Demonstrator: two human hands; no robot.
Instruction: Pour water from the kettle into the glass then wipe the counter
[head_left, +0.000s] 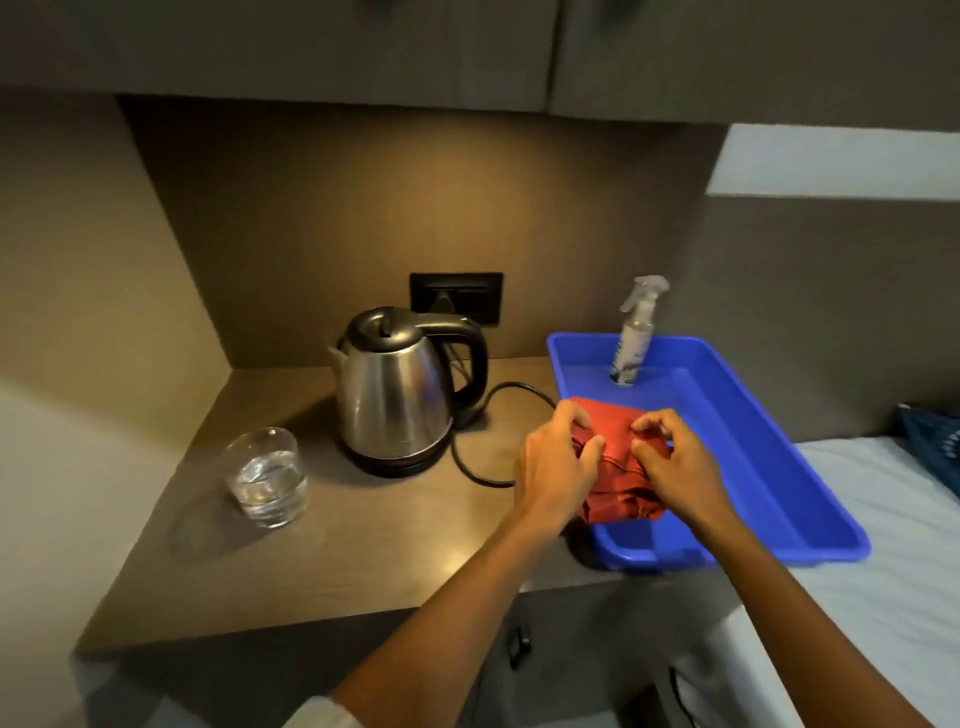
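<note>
With water in the glass (267, 475) beside the kettle (397, 384), we pinched the red cloth (615, 441) over the blue tray (753, 457), left hand (558, 460) and right hand (675, 462) both closed on it; wiping the counter (363, 545) seemed next.

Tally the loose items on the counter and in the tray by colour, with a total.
Silver: 1, kettle
Clear: 2, glass, spray bottle
Blue: 1, tray
Red: 1, cloth, gripped by left hand and right hand
Total: 5

Bare counter (363, 545) in front — glass (266, 475), kettle (397, 387) behind.
</note>
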